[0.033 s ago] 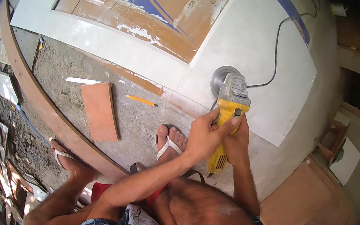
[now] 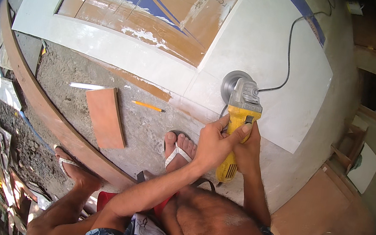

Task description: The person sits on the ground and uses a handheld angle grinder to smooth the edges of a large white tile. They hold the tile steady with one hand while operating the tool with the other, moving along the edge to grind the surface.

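My left hand (image 2: 215, 142) is closed around the yellow body of an angle grinder (image 2: 240, 110), its thumb lying across the top near the black switch. From the other side my right hand (image 2: 247, 150) grips the same body, with most of its fingers hidden. The grinder's round grey disc (image 2: 233, 86) points away from me, over a large white tile slab (image 2: 272, 81). Whether the disc touches the slab, I cannot tell. A thin dark line runs along the slab near the disc.
A black cord (image 2: 289, 59) crosses the slab. Brown cardboard (image 2: 178, 43) shows inside the slab's cutout. A reddish tile piece (image 2: 106, 117), a yellow pencil (image 2: 148, 106) and a white strip (image 2: 87, 86) lie on the concrete. A curved-looking plank (image 2: 57, 113) runs past my sandaled feet.
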Motion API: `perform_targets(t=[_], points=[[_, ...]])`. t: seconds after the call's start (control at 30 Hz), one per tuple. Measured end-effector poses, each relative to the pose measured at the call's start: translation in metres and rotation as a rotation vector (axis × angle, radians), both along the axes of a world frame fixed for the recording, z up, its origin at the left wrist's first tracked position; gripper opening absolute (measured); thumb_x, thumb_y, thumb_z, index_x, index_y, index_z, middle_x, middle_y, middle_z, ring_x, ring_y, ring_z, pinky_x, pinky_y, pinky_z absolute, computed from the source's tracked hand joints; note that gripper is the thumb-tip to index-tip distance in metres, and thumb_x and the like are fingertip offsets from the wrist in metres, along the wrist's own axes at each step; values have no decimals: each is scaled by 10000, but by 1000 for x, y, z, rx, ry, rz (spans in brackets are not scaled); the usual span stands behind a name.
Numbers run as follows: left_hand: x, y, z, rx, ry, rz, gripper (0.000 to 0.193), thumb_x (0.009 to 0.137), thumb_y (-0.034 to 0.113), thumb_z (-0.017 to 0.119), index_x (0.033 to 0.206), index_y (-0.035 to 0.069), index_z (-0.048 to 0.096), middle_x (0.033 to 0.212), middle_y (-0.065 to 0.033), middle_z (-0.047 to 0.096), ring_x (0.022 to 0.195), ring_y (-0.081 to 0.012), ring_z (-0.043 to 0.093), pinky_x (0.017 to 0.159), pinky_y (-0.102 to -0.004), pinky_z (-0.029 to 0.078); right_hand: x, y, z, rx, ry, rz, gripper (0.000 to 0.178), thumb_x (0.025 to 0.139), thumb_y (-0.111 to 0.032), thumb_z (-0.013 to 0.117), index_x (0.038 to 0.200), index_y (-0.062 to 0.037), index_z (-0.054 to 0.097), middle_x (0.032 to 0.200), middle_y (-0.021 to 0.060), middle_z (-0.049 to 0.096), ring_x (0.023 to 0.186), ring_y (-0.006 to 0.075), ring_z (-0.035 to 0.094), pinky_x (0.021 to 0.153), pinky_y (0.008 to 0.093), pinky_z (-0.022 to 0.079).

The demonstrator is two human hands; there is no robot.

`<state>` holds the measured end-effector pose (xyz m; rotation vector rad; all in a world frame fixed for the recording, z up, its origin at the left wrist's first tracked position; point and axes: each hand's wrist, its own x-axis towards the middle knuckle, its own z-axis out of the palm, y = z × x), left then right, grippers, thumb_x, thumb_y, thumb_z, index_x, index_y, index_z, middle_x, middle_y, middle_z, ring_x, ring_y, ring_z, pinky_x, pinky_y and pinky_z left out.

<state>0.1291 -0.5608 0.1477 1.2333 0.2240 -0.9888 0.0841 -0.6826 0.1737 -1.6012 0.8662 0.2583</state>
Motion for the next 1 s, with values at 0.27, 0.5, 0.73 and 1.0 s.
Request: perform_targets(t=[0.27,0.5,0.73,1.0], points=[[3,4,-9,-27,67,252,552,1073,344,808,1393,-50,590,1189,-141,777,1033,-145,730,893,-289,590,11,6,-23,55,-159,110,627,827,-43,793,1381,20,504,1193,185,732,1094,297,758,933,415,617],[48,59,10,75,-16,460,471,1091,262,772,1408,-41,598,1217,-135,759,1032,-167,742,919,-317,599,69,66,-37,235,-155,210,628,840,-121,786,1321,98,445,1053,396,738,1005,576,757,861,553,640],[56,70,20,196,-1,308,397,1144,224,658,1442,-34,609,1288,-126,744,1130,-182,734,1002,-342,589,65,79,-37,310,-113,166,655,854,-132,793,1307,113,388,1023,409,730,958,579,759,837,578,636],[42,60,16,281,29,361,442,1141,240,666,1473,-45,603,1311,-129,748,1144,-189,736,1014,-345,586,59,64,-43,374,-70,224,638,866,-141,787,1310,107,401,1012,398,736,953,578,758,833,586,631]])
